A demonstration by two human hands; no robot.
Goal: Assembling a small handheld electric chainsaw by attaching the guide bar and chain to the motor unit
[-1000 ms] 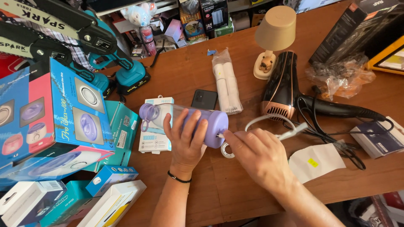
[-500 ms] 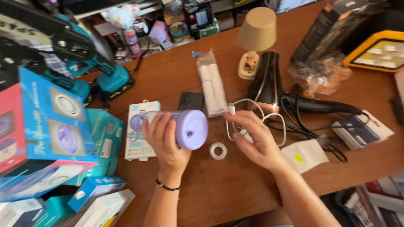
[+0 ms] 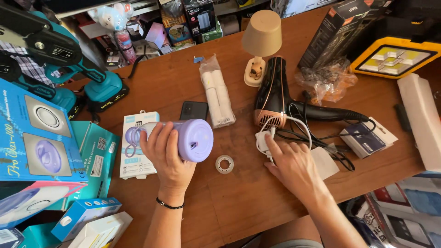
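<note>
A purple bottle is gripped on its side by the left hand, above the wooden table. A white cable is pinched by the right hand – not plugged in yet. 1 tape roll is left between them.

We see matt lilac plastic on the cylinder — glossy black on the hair dryer, brown wood-grain table.

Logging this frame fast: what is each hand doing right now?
Left hand: closed around the purple cylinder, held off the table.
Right hand: fingers on the white cable on the wooden table; a firm grip cannot be told.
</note>
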